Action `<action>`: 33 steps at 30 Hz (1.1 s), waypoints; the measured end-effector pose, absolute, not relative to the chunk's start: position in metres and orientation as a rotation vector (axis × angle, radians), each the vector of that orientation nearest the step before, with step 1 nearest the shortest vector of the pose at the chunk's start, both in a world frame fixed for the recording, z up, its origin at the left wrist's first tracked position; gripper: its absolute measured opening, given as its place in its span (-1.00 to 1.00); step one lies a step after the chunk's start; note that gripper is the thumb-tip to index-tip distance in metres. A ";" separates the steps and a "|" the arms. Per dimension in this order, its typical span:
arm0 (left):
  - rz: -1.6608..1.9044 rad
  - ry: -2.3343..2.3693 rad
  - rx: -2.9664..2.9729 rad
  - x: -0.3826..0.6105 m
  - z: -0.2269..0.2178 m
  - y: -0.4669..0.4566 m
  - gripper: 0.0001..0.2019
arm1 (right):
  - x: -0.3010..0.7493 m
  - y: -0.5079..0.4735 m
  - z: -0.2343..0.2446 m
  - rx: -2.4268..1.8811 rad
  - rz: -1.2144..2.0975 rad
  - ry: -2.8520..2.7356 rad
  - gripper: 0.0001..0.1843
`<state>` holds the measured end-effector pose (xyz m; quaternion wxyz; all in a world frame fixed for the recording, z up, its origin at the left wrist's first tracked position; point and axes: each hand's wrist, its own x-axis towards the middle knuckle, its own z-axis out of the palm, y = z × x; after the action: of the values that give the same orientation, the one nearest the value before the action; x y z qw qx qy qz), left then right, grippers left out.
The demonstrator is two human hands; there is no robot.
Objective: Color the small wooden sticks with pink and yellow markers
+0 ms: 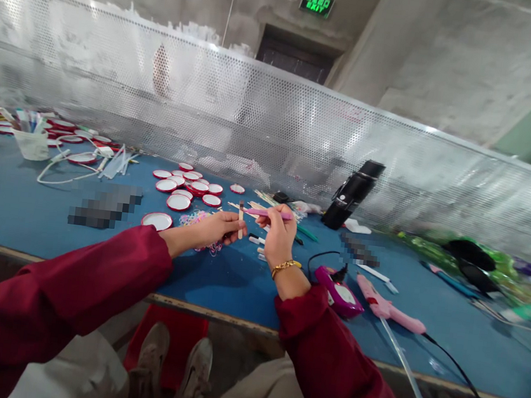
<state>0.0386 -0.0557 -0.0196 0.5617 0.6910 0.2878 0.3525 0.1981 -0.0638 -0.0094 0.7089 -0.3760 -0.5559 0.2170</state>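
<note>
My left hand (222, 227) pinches a small wooden craft stick (240, 229) upright above the table; its top end is dark. My right hand (280, 236) grips a pink pen (259, 212) that lies level. Its tip meets the stick near the dark end, though contact is too small to be sure of. Below and beside my left hand is a pile of small coloured rubber bands (196, 218). Loose pale sticks (265, 198) are spread behind my hands, and white-capped pens (255, 241) lie between them.
Red-rimmed jar lids (179, 202) lie at the left, near a white cup (31, 141) of pens. On the right are a black bottle (353, 194), a purple plug socket (338, 293) and a pink glue gun (390, 309), its glue stick jutting past the table edge. A perforated metal screen (201, 89) stands behind.
</note>
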 end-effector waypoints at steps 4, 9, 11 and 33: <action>0.826 0.694 1.629 0.039 -0.019 -0.056 -0.71 | 0.200 -0.061 -0.011 -0.815 0.465 -1.208 -0.79; 0.814 0.692 1.632 0.039 -0.019 -0.056 -0.72 | 0.198 -0.063 -0.011 -0.813 0.470 -1.251 -0.79; 0.815 0.700 1.635 0.038 -0.019 -0.056 -0.72 | 0.198 -0.063 -0.011 -0.826 0.469 -1.233 -0.79; 0.820 0.697 1.636 0.038 -0.019 -0.056 -0.71 | 0.198 -0.063 -0.010 -0.821 0.484 -1.234 -0.79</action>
<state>0.0383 -0.0561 -0.0188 0.5576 0.6934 0.2956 0.3476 0.1980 -0.0630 -0.0099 0.7114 -0.3700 -0.5562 0.2183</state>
